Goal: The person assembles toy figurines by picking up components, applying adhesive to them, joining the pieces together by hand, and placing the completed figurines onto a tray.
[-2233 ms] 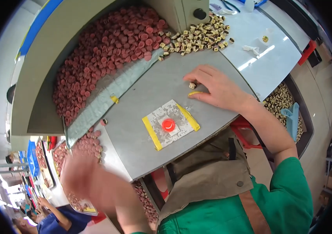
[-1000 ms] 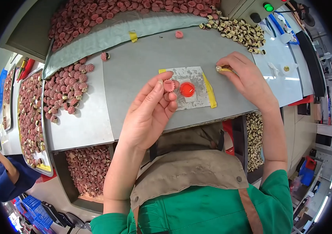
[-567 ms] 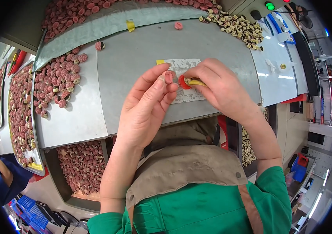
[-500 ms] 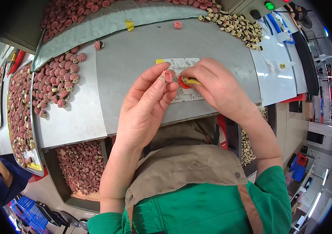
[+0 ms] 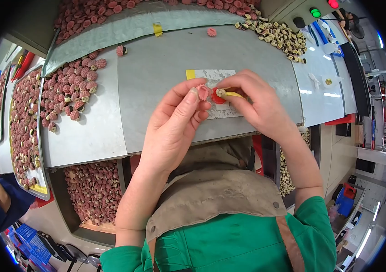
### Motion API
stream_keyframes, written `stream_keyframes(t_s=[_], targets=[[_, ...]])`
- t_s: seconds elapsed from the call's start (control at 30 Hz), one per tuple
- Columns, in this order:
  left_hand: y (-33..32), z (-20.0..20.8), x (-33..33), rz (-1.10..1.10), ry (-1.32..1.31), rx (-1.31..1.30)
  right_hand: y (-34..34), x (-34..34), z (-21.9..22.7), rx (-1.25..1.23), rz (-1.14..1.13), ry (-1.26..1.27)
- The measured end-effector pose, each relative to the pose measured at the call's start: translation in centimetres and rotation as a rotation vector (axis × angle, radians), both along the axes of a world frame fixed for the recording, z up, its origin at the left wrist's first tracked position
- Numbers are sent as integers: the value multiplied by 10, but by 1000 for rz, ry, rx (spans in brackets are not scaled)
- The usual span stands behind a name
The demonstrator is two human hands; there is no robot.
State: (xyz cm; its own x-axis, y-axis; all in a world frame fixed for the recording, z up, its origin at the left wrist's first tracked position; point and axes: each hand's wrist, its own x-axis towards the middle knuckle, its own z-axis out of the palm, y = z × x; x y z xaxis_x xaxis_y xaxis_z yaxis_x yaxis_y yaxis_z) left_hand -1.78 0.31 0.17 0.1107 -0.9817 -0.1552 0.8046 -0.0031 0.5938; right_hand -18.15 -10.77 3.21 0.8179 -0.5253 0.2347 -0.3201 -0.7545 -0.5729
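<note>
Over a green top, whose sleeves are ending near the elbows, we are seeing a taupe apron with creased, faintly spotted cloth and a wavy near edge. We are noting round dark snaps at its left and right near corners, where brown straps are running nearward. On the right hand, we are observing a yellow thumb cover.

Hands over pad, tray left, bin seemingly under table

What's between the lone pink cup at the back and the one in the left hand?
Head view: grey tabletop, then the far edge of the white plate, just before the cup in the left hand.
</note>
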Motion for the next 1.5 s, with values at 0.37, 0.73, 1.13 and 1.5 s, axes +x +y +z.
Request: stream_keyframes(t_s=[0.37, 0.73, 1.13, 1.5], targets=[[-2, 0, -2, -36, -25, -13, 7, 17, 7, -194, 117, -242], [1, 3, -17, 162, -407, -90, 25, 12, -8, 237, -53, -349], [0, 6, -23, 137, -467, -110, 10, 12, 2, -34, 74, -278], [-4, 6, -25, 130, -592, -101, 8, 11, -4, -54, 56, -336]])
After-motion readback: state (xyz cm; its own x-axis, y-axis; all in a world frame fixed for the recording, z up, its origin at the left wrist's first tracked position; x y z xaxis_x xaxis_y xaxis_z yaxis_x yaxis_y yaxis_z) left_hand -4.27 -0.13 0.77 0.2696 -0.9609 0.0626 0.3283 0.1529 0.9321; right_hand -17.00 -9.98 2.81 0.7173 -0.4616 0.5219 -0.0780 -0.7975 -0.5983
